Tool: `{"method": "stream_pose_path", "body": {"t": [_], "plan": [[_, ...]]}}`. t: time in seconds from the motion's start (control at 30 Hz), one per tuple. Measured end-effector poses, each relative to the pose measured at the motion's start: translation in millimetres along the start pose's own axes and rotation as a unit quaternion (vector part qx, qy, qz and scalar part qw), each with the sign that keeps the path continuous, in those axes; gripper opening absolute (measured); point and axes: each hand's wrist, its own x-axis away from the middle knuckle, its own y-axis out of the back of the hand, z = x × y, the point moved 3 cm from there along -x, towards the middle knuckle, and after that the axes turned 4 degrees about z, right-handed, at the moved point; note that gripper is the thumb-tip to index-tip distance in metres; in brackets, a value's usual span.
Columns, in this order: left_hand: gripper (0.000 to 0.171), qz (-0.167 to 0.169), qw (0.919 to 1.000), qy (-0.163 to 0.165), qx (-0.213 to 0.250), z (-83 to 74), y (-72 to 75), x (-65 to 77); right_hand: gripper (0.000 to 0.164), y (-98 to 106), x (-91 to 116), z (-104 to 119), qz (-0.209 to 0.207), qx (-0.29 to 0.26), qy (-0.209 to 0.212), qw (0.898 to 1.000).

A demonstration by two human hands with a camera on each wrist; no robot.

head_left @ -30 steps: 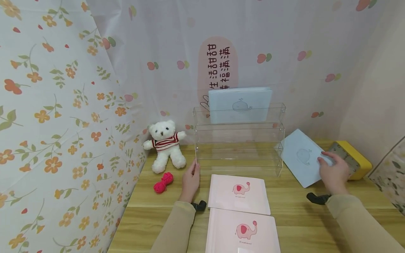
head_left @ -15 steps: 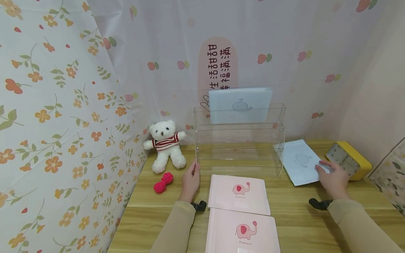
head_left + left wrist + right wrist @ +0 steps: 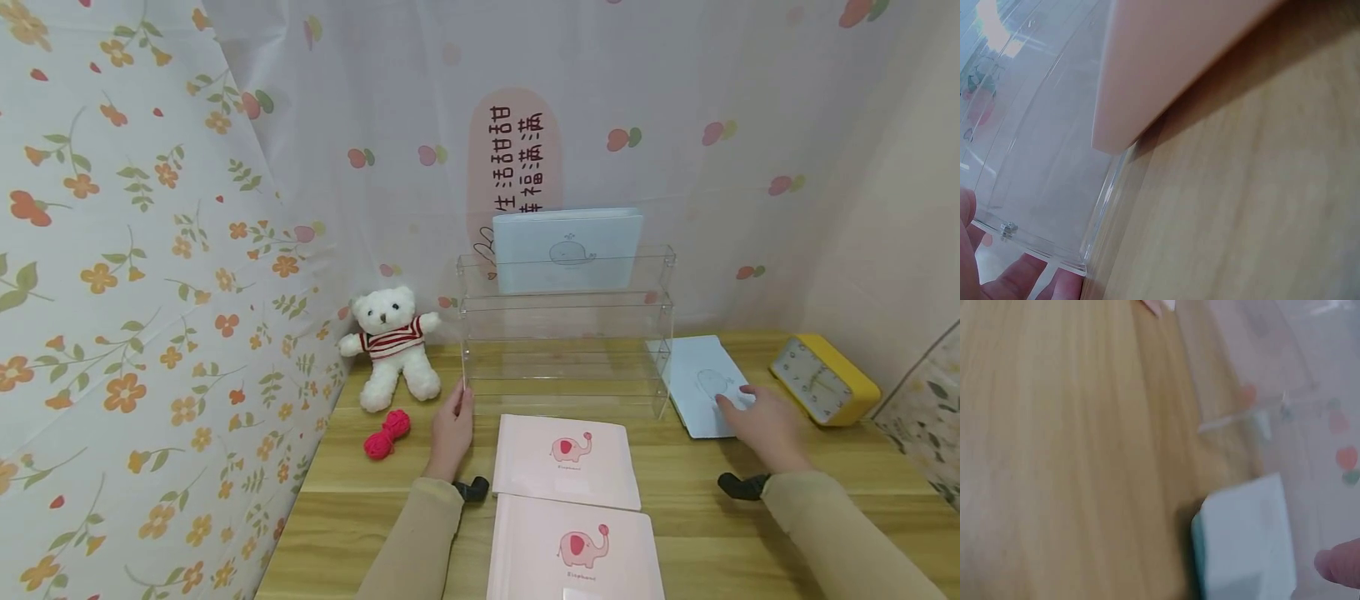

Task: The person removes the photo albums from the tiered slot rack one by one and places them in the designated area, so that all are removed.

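In the head view my left hand point(image 3: 452, 429) grips the lower left edge of a clear acrylic display rack point(image 3: 566, 358). The left wrist view shows its fingers point(image 3: 1019, 275) curled round the rack's side panel. A pale blue book point(image 3: 573, 271) with a whale drawing stands in the rack's top tier. Another pale blue whale book point(image 3: 693, 375) lies flat on the table at the rack's right. My right hand point(image 3: 768, 429) is over this book's right side, fingers loosely bent. In the blurred right wrist view, one fingertip point(image 3: 1338, 565) shows apart from the book point(image 3: 1247, 537).
Two pink elephant books point(image 3: 525, 458) lie in front of the rack, one nearer me. A yellow clock point(image 3: 832, 383) stands at the right. On the left are a white teddy bear point(image 3: 393, 350) and a pink yarn bundle point(image 3: 387, 434). Patterned curtains close off the back and sides.
The blue book on the right was tilted up in my right hand and has been lowered flat onto the table. My right hand has moved left over it. My left hand has stayed on the rack.
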Motion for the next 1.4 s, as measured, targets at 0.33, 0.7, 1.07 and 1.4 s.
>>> {"method": "stream_pose_path", "body": {"t": [0.33, 0.7, 1.07, 1.4], "plan": [[0.051, 0.006, 0.999, 0.045, 0.001, 21.3, -8.5, -8.3, 0.051, 17.8, 12.7, 93.5, -0.147, -0.143, 0.159, 0.966], [0.046, -0.007, 0.9999, 0.004, 0.014, -11.7, 4.3, 2.1, 0.053, 70.7, -5.5, 181.0, -0.207, -0.187, 0.233, 0.932], [0.047, -0.011, 0.9999, -0.003, 0.01, 17.4, -5.4, -7.6, 0.085, 90.8, -16.3, 247.8, -0.126, -0.151, 0.244, 0.95], [0.05, -0.006, 0.9999, 0.008, 0.011, -10.2, 3.5, 2.9, 0.094, 112.8, -28.3, 297.9, -0.11, -0.107, 0.276, 0.949]]}}
